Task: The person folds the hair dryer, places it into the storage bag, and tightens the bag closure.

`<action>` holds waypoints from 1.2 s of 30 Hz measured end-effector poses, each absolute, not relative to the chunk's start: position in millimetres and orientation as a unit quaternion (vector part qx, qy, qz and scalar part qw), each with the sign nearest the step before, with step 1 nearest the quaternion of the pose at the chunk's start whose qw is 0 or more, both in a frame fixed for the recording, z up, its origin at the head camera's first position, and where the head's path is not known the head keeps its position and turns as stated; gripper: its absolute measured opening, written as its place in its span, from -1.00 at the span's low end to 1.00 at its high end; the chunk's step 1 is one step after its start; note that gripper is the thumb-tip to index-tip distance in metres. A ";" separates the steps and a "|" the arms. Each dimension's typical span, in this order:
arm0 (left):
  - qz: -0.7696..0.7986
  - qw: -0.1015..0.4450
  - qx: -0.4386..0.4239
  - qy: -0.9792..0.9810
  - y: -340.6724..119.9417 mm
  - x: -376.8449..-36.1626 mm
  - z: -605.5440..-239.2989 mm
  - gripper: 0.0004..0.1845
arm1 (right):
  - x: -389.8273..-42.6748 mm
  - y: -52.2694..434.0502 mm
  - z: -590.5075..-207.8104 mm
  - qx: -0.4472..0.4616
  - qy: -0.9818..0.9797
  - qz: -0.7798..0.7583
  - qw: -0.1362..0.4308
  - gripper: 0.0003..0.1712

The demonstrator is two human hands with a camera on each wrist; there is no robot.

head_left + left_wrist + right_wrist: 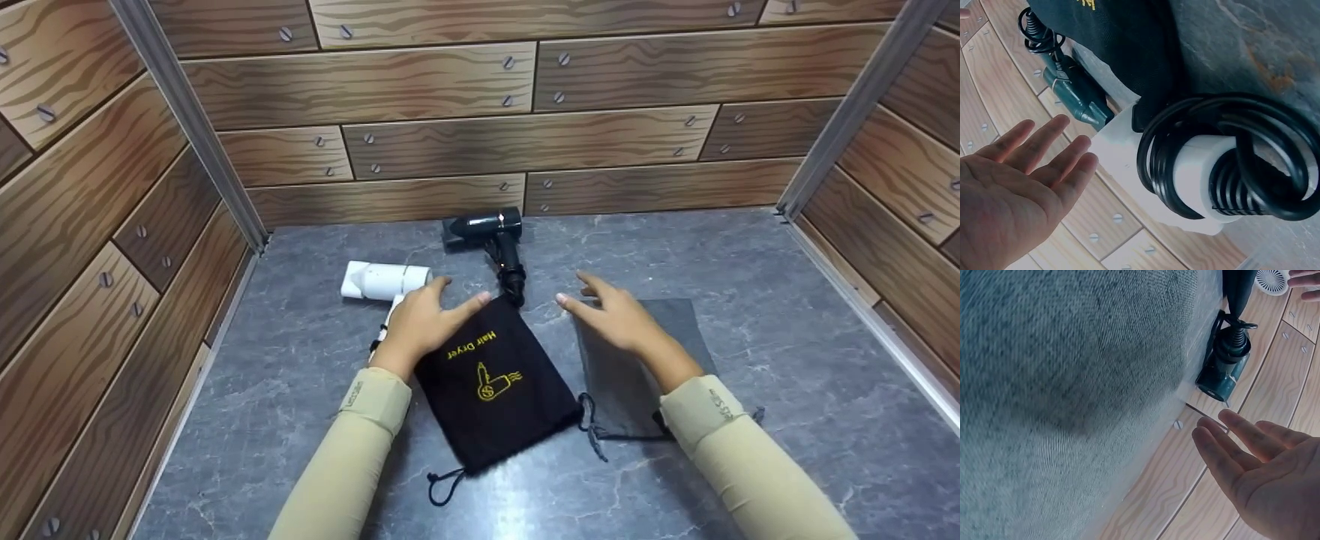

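At the centre of the grey stone-look tabletop (750, 262), a black drawstring bag (495, 390) printed "Hair Dryer" lies flat, its cord trailing off its near edge at 6 o'clock. The left hand (420, 324) hovers over the bag's 10 o'clock corner with fingers straight and slightly spread, holding nothing; the left wrist view shows its palm open and clear of everything. The right hand (615, 315) hangs at the bag's 2 o'clock, over the far edge of a grey pouch (630, 375) that lies just beside the black bag at 3 o'clock; its fingers are also extended and empty.

A white hair dryer (382, 281) lies at 10 o'clock from the bag, partly under the left hand, its black cable (1224, 163) coiled round the handle. A black hair dryer (491, 232) lies at 12 o'clock, near the wood-patterned back wall (525, 135). Bare tabletop stretches wide at 3 o'clock toward the metal edge rail (870, 307), and narrower at 9 o'clock toward the left wall.
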State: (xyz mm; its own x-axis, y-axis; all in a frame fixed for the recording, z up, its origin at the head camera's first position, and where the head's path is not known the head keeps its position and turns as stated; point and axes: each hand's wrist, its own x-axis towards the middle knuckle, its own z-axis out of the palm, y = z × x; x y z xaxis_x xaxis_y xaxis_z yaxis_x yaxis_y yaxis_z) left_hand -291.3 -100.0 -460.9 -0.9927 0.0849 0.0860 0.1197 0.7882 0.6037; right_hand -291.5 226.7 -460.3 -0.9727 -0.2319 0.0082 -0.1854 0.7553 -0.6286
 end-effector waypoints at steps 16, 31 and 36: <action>-0.347 0.015 -0.061 -0.936 -90.0 -290.3 -457.7 0.22 | -295.0 208.0 -458.9 -0.114 0.919 -0.374 0.053 0.02; -0.375 0.012 -0.063 -0.925 -89.8 -300.6 -452.3 0.22 | -309.3 193.8 -453.7 -0.104 0.911 -0.391 0.080 0.08; -0.384 0.010 -0.067 -0.921 -88.4 -303.7 -450.3 0.18 | -316.2 188.6 -452.4 -0.098 0.910 -0.392 0.090 0.11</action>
